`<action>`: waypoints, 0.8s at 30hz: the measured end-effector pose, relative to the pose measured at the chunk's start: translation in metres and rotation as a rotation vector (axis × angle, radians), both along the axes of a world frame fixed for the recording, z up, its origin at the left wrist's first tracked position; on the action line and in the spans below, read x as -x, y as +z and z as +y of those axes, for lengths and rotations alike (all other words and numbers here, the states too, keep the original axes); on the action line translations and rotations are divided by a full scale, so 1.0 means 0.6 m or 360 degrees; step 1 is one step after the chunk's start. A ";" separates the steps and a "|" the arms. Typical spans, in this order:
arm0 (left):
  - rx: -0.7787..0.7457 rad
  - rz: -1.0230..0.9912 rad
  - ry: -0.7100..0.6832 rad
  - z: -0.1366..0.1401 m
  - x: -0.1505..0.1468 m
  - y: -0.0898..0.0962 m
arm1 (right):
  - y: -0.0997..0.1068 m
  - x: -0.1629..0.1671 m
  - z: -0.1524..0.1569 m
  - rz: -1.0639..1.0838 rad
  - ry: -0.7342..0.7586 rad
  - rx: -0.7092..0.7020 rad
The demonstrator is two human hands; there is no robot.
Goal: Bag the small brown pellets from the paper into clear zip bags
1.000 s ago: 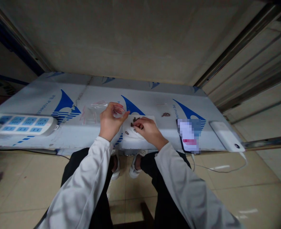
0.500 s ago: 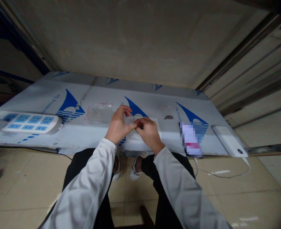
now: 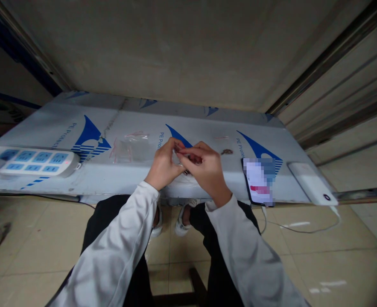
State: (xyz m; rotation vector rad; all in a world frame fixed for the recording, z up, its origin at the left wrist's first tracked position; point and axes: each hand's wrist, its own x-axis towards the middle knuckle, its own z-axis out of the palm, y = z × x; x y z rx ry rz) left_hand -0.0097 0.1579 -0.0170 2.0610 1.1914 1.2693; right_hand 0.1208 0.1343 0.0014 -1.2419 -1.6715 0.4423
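Observation:
My left hand [image 3: 166,165] is closed, thumb and fingers curled around what looks like a small clear plastic bag [image 3: 176,159], mostly hidden by the fingers. My right hand [image 3: 207,168] meets it, fingertips pinched together at the bag's opening. A small dark brown thing shows within the right fingers, too small to name, and another brown bit hangs just below the fingertips. Under both hands lies a white sheet [image 3: 188,181], partly covered. To the right of my right hand rests a small brown bunched item [image 3: 227,152], possibly a chain.
Flat clear zip bags [image 3: 123,151] lie left of my hands, with another clear bag [image 3: 137,135] behind them. A white power strip [image 3: 37,161] is at the far left. On the right are a phone [image 3: 258,183] and a white power bank [image 3: 311,183] with cables over the table's front edge.
My right hand has moved up and over against my left fingertips, at the bag. Brown bits now show below the fingers. The view has shifted slightly.

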 end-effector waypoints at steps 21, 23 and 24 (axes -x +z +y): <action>0.0959 -0.1332 -0.0214 0.014 0.018 0.025 | -0.117 -0.100 0.032 -0.0935 0.0125 0.0594; 0.0888 -0.1217 -0.0214 0.015 0.022 0.024 | -0.118 -0.098 0.033 -0.0949 0.0117 0.0584; 0.0860 -0.1165 -0.0207 0.015 0.023 0.023 | -0.118 -0.098 0.034 -0.0955 0.0109 0.0579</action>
